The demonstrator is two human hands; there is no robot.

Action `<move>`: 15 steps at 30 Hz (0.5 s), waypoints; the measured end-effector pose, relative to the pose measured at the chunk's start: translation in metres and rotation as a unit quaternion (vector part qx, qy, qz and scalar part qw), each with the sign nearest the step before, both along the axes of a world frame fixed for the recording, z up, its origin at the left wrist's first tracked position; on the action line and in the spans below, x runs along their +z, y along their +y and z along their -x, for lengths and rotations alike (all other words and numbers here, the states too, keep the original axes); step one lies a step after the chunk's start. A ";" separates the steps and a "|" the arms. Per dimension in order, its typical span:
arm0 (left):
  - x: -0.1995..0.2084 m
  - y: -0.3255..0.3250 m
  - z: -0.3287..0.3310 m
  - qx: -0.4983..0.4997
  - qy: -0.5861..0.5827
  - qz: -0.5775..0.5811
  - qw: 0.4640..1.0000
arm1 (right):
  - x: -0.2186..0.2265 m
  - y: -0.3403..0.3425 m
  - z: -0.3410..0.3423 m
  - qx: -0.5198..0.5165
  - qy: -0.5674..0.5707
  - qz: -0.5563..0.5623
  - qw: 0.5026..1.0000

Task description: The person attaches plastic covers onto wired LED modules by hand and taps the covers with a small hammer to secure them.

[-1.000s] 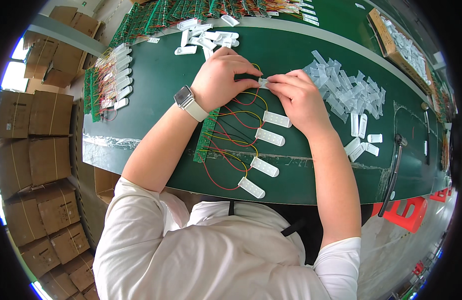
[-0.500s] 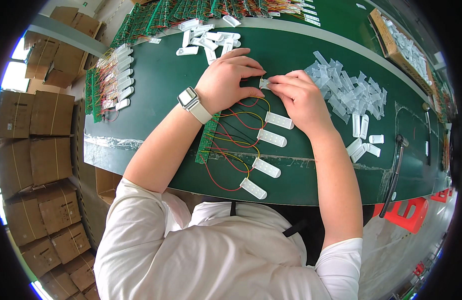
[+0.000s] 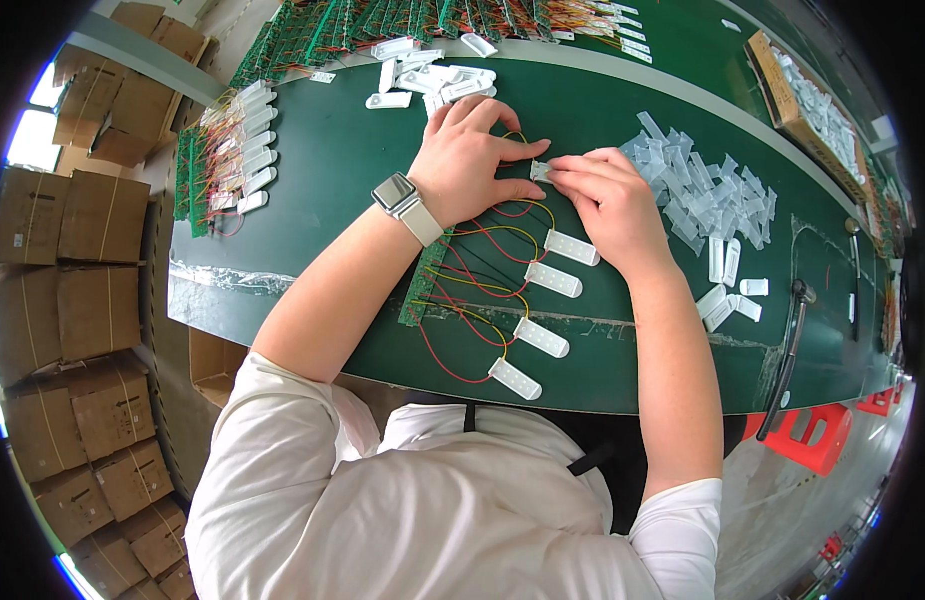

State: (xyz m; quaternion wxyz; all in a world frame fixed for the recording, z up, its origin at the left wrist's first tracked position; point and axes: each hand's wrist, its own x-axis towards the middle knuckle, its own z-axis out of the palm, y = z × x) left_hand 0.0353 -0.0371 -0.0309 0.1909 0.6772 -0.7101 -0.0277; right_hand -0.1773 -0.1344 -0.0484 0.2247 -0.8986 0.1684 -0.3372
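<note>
My right hand [image 3: 612, 205] is closed, its thumb and fingertips pinching the end of a small white plastic casing [image 3: 540, 172]. My left hand [image 3: 472, 160], with a watch on its wrist, reaches to the casing's left side; its thumb and index finger stand apart around it. Under and below my left hand lies a green circuit board strip [image 3: 422, 280]. Red, yellow and black wires run from it to several white dotted casings, the nearest to my hands being a casing [image 3: 572, 247] below my right fingers. My left hand hides the board's upper end.
Translucent plastic pieces [image 3: 707, 185] are heaped at right, beside loose white covers [image 3: 722, 300] and a black-handled tool [image 3: 785, 360]. More white covers [image 3: 437, 75] lie beyond my left hand. Wired boards [image 3: 197, 180] lie at left, more along the back. A carton [image 3: 802, 110] stands far right.
Both hands, the board and its wired casings have shifted slightly to the right in view. My left index finger now reaches further out, and the small casing shows more between the hands.
</note>
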 end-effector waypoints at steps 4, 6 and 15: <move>-0.003 0.000 0.002 -0.004 -0.034 0.109 0.993 | 0.000 0.001 -0.001 -0.004 -0.002 -0.007 1.000; 0.007 0.000 0.007 0.008 -0.037 0.120 0.992 | 0.001 0.000 0.001 -0.001 0.004 0.012 1.000; 0.004 0.002 -0.001 -0.031 0.007 0.035 0.999 | -0.001 0.000 0.000 0.000 0.000 -0.001 1.000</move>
